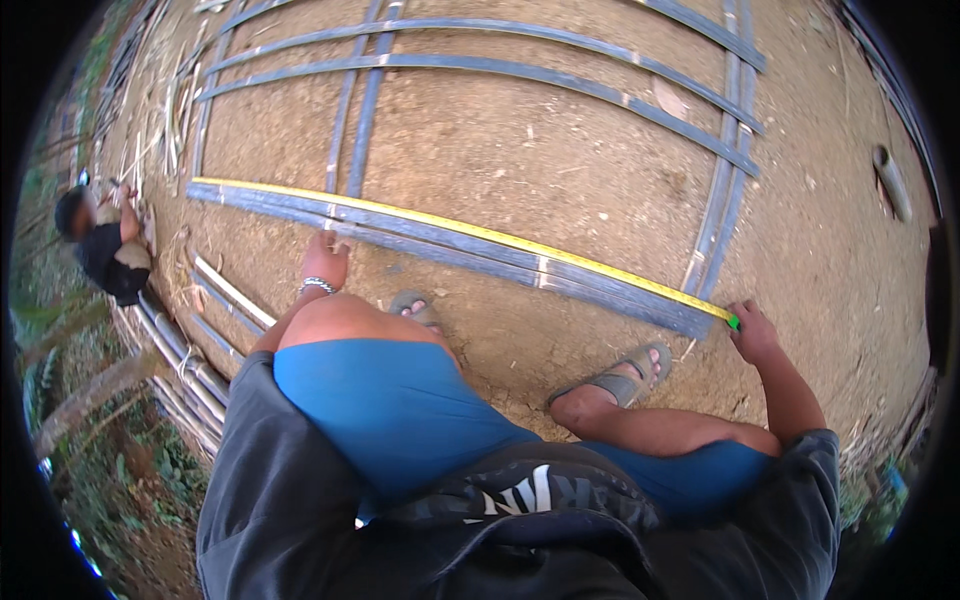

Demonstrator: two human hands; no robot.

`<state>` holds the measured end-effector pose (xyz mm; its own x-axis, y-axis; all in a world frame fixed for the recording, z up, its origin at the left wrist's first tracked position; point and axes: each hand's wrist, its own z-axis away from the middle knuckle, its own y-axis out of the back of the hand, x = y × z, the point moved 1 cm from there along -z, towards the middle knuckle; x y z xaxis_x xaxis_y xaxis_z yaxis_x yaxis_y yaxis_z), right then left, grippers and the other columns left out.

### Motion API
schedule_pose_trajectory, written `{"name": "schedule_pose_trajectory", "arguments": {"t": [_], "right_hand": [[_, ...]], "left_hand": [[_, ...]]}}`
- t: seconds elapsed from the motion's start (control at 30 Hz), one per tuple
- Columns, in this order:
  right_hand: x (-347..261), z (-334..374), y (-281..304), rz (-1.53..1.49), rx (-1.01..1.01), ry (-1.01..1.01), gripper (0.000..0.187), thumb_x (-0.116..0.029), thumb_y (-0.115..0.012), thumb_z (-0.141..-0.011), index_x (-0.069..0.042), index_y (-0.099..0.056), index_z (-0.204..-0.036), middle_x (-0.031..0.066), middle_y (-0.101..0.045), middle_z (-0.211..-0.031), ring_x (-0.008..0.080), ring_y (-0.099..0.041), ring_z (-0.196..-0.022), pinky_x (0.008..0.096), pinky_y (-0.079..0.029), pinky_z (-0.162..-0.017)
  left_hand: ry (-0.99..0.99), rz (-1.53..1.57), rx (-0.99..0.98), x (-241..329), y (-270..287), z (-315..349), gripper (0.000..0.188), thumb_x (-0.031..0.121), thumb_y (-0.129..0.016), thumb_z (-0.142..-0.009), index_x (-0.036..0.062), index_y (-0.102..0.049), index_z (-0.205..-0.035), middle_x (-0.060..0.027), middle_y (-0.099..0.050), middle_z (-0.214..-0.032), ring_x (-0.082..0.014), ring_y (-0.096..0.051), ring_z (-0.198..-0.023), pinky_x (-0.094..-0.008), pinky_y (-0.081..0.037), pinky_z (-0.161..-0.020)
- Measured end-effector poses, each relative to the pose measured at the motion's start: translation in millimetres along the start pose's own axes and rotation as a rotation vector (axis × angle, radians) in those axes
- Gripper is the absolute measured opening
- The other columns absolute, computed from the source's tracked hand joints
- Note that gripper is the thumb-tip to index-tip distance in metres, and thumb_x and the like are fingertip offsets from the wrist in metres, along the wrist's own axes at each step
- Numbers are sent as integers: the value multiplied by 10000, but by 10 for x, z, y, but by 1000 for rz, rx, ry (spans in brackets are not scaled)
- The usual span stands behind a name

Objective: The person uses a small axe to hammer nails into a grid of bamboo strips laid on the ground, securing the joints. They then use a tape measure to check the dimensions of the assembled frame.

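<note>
A yellow tape measure point(520, 243) lies stretched along the top of dark bamboo slats point(440, 250) that run across the ground before me. My right hand point(754, 330) is closed around its green case at the slats' right end. At the near edge of the same slats, toward their left part, my left hand point(326, 258) is closed, its fingertips at a slat where an upright piece crosses. Part of those fingers is hidden. The slats form the near side of a flat lattice frame.
More crosswise slats point(560, 75) and upright slats point(725, 170) make up the frame on bare soil. A person point(105, 240) crouches at the far left beside bamboo poles point(180, 345). Loose strips point(235, 290) lie near my left knee. A short bamboo piece point(892, 183) lies at the right.
</note>
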<state>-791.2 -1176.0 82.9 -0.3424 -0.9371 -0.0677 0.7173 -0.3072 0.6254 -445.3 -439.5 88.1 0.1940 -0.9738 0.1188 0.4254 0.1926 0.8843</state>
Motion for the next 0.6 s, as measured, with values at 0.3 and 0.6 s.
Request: {"name": "schedule_pose_trajectory", "arguments": {"t": [0.3,0.6], "right_hand": [[-199,-114,133,120,-128,-51,454,-147,-740,-852,-178,-535,-1256,162,-538,-1269,402,-618,-1134,490,-536,-927],[-256,-141,133,79,-122,-61,441,-131,-748,-845,-157,-545,-1235,184,-553,-1232,428,-620,-1108,497,-530,-918]], "left_hand": [[6,-53,-116,-299,-514,92,807,428,-731,-875,-64,-442,-1446,-308,-533,-1409,-428,-543,-1290,-457,-425,-1100],[185,433,-112,-111,-396,-66,1091,312,-784,-866,-140,-66,-1551,-314,-362,-1561,-369,-369,-1470,-384,-322,-1194]]}}
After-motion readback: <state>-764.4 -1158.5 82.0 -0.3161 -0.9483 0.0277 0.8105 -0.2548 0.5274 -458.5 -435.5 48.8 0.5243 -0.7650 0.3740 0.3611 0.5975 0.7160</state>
